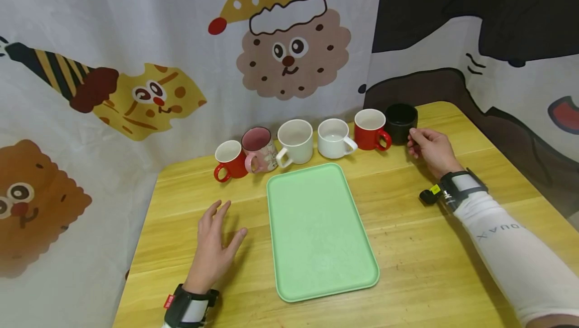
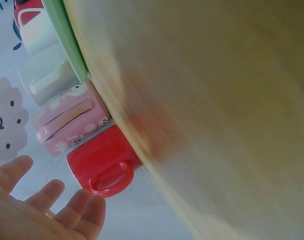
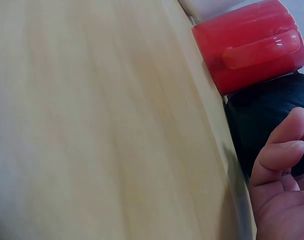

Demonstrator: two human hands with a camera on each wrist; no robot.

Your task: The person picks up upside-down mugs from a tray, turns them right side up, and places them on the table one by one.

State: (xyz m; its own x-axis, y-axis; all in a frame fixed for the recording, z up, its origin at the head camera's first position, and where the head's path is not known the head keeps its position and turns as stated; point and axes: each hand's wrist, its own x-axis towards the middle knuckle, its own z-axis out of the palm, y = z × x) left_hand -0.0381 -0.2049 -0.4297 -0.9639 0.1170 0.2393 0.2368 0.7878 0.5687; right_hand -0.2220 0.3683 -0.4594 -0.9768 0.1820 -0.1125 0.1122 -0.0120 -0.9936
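Note:
At the right end of the row, a black mug (image 1: 400,125) stands on the table. My right hand (image 1: 431,151) is at its near right side, thumb and curled fingers pinching it there; the handle is hidden behind the fingers. In the right wrist view the curled fingers (image 3: 281,159) lie against the black mug (image 3: 259,117). My left hand (image 1: 213,252) hovers left of a green tray (image 1: 321,232), fingers spread and holding nothing. From the left wrist view, the nearest thing to it is a red mug (image 2: 104,160).
A row of mugs lines the table's back edge: a small red mug (image 1: 231,159), a pink flowered mug (image 1: 261,149), a large white mug (image 1: 296,142), a smaller white mug (image 1: 333,139) and a red mug (image 1: 368,131). Behind them hangs a printed curtain (image 1: 194,31).

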